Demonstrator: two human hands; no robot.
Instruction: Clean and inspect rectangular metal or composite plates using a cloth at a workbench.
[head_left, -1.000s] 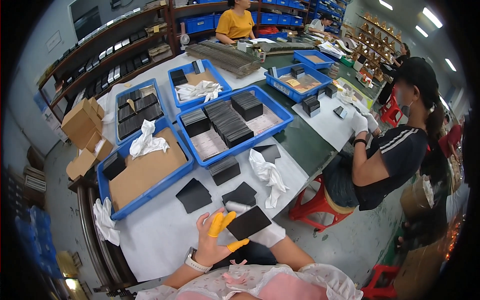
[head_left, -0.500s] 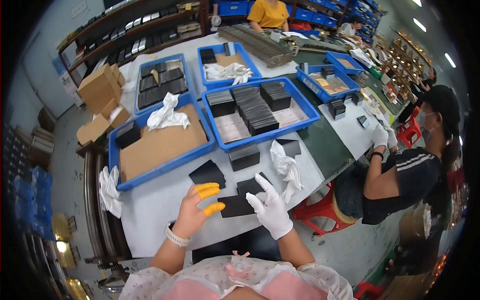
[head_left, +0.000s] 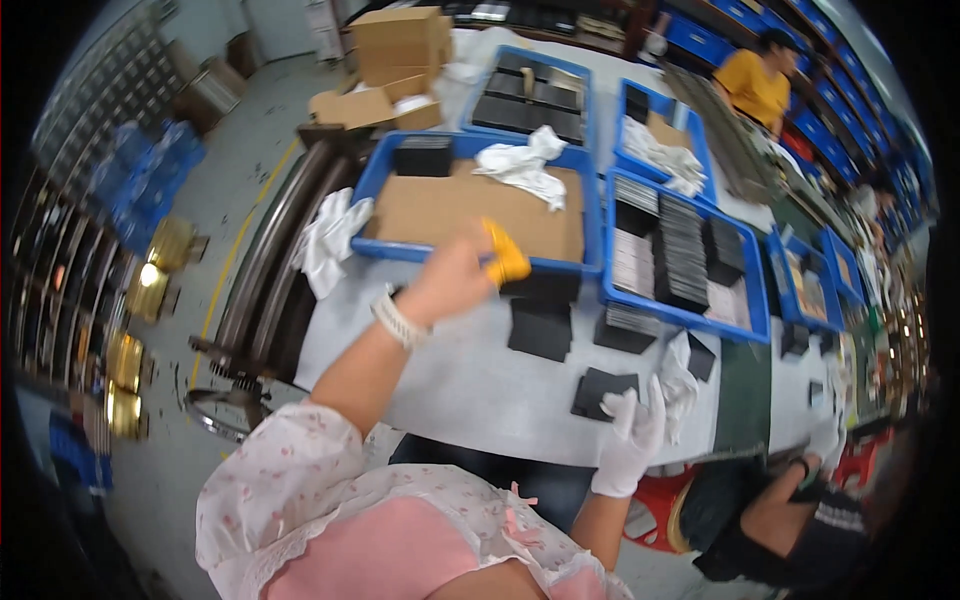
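My left hand (head_left: pixel 462 275), with yellow finger cots on its fingertips, is stretched out to the front edge of a blue tray (head_left: pixel 372 190) lined with brown cardboard. Its fingers are pinched on a black square piece (head_left: pixel 545 288), blurred by motion. My right hand (head_left: pixel 632 440), in a white glove, lies near the table's front edge with its fingers spread. Its fingertips touch another black square piece (head_left: pixel 598 388). More black pieces (head_left: pixel 540 330) lie between the two hands.
White cloths lie in the cardboard tray (head_left: pixel 525 165), over the table's left end (head_left: pixel 330 235) and by my right hand (head_left: pixel 680 375). A second blue tray (head_left: pixel 690 320) holds stacked black pieces. A seated co-worker (head_left: pixel 790 520) is at the right, with cardboard boxes (head_left: pixel 395 50) far off.
My left hand has left the black piece at the table front and reached forward to the cardboard tray. My right hand stays by the front piece. My view has swung left.
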